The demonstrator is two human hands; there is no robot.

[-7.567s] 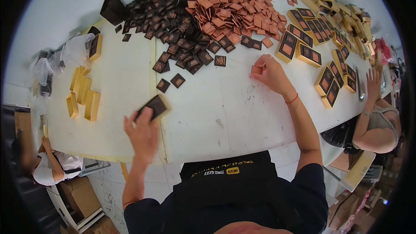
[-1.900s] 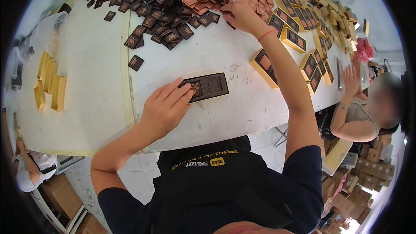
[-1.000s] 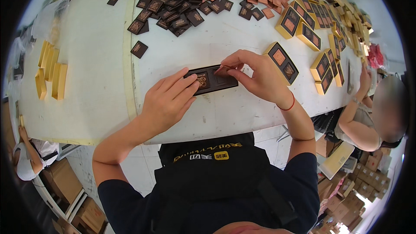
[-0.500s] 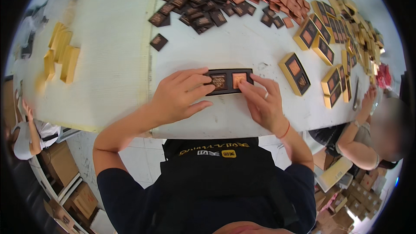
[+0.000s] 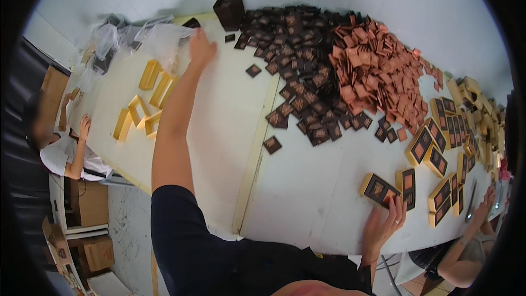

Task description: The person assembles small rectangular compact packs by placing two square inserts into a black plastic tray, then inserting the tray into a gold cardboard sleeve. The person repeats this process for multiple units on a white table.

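Far out to the left, my left hand [image 5: 203,49] reaches across the table. Its fingertips meet a small black piece [image 5: 192,23] beside clear plastic bags; how they are bent is too small to make out. At the right, my right hand [image 5: 385,223] has its fingers over the near end of a gold-sided box [image 5: 377,187]. This box has a black insert with a dark square and a copper one. It lies slanted against a second box [image 5: 406,182] of the same kind. My right thumb is mostly hidden.
Dark squares [image 5: 304,71] and copper squares [image 5: 372,71] lie heaped along the back. A tall dark container [image 5: 229,10] stands by the wall. Empty gold sleeves [image 5: 123,125] are at the left, several filled boxes [image 5: 436,161] at the right. Co-workers sit at both ends.
My left hand has left the box and stretched far left and away. My right hand has moved right, and a filled gold-sided box is now under it. The view has shifted left.
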